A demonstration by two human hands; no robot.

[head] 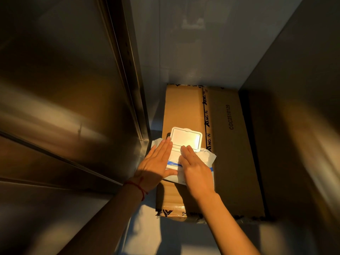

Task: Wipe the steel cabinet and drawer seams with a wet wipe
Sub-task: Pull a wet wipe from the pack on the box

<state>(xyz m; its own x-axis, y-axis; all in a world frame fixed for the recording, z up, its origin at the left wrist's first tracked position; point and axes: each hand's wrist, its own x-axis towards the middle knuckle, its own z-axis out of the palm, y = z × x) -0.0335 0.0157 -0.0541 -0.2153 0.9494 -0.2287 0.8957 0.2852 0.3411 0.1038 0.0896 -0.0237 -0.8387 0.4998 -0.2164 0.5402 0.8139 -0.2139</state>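
The wipe pack (195, 159) lies flat on a cardboard box (230, 144), its long axis running left to right under both hands, its white flip lid (185, 138) standing open and pointing away from the person. The pack is white with a blue stripe. The left hand (156, 162) rests flat on its left end, fingers straight and together; the right hand (195, 166) presses flat on its right half. The steel cabinet (64, 89) stands left of the left hand.
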